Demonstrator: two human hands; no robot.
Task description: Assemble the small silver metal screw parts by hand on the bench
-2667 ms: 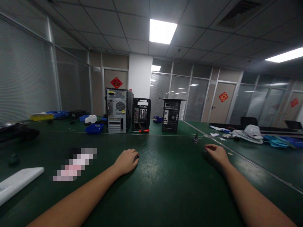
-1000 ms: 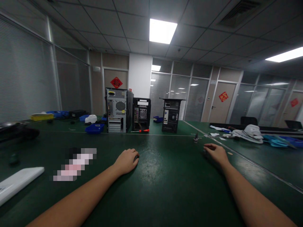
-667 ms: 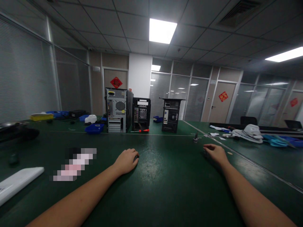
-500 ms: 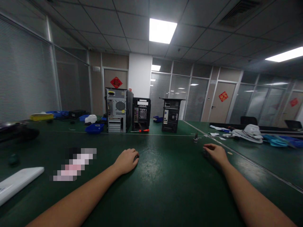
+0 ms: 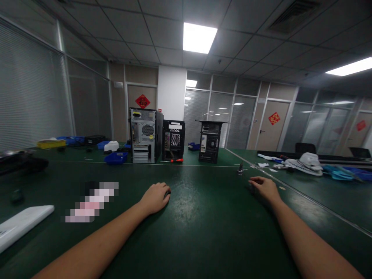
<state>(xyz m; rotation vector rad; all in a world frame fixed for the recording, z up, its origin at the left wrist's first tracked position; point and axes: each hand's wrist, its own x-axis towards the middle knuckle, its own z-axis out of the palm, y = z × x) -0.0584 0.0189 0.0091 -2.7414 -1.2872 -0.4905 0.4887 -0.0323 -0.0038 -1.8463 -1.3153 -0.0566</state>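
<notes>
My left hand [image 5: 155,198] rests on the green tabletop [image 5: 197,240] with its fingers curled in. A small dark patch shows between thumb and forefinger; whether it is an object or shadow I cannot make out. My right hand [image 5: 264,188] lies farther right, thumb and fingers drawn together and pointing left. Something dark and indistinct is beneath its fingertips. Just beyond that hand, a small metal part with an upright stem [image 5: 240,169] stands on the table, apart from the fingers. A flat pixelated item [image 5: 93,203] lies to the left of my left hand.
Three computer cases [image 5: 142,135] stand along the back, with a red-handled screwdriver [image 5: 176,160] before them. A blue tray [image 5: 116,157] sits left of them. A white slab-like object [image 5: 24,224] lies near left. A white hat [image 5: 308,163] and blue items [image 5: 338,173] are at right.
My right hand has shifted very slightly left. My left hand and the things on the table stay where they were.
</notes>
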